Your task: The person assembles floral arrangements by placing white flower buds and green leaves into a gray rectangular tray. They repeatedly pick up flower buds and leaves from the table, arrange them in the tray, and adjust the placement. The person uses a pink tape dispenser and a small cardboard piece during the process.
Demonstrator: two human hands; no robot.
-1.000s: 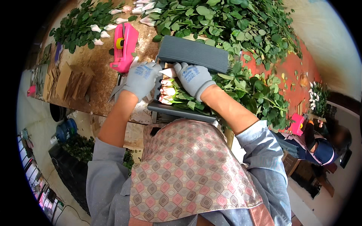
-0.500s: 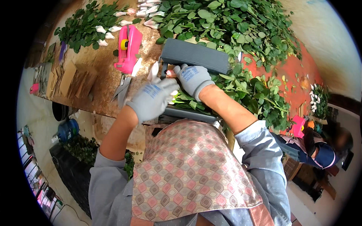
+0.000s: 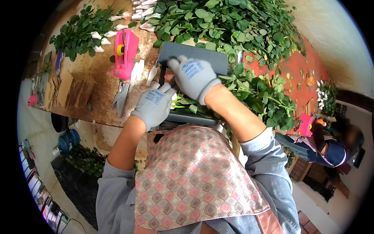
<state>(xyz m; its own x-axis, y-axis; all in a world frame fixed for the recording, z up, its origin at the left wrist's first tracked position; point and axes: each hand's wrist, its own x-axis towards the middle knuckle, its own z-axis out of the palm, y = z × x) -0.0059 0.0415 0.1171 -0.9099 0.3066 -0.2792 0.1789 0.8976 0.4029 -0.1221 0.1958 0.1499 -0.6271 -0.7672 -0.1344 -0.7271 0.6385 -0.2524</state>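
A dark grey ribbed trough (image 3: pixel 194 54) lies at the table's near edge, with leafy rose stems (image 3: pixel 191 110) between its two side walls. A pale pink rose bud (image 3: pixel 168 76) and a whitish bud show at its left end. My left hand (image 3: pixel 152 103), in a grey glove, is at that end beside the buds, its fingers stretched and partly apart. My right hand (image 3: pixel 194 77), gloved alike, is above the stems by the far wall. Its fingertips are blurred, and whether they hold anything is hidden. A white sleeved bud (image 3: pixel 152 75) lies just beyond my left hand.
To the left are a pink tape dispenser (image 3: pixel 125 54), scissors (image 3: pixel 122 98) and upright cardboard pieces (image 3: pixel 68 89). Leafy stems (image 3: pixel 230 23) pile up at the back, and sleeved roses (image 3: pixel 80 33) lie far left. Another person (image 3: pixel 329 150) works at the right.
My right hand has lifted slightly away from the pink bud toward the trough's far wall. My left hand has settled lower at the trough's left end, its fingers less blurred. The whole view has shifted slightly.
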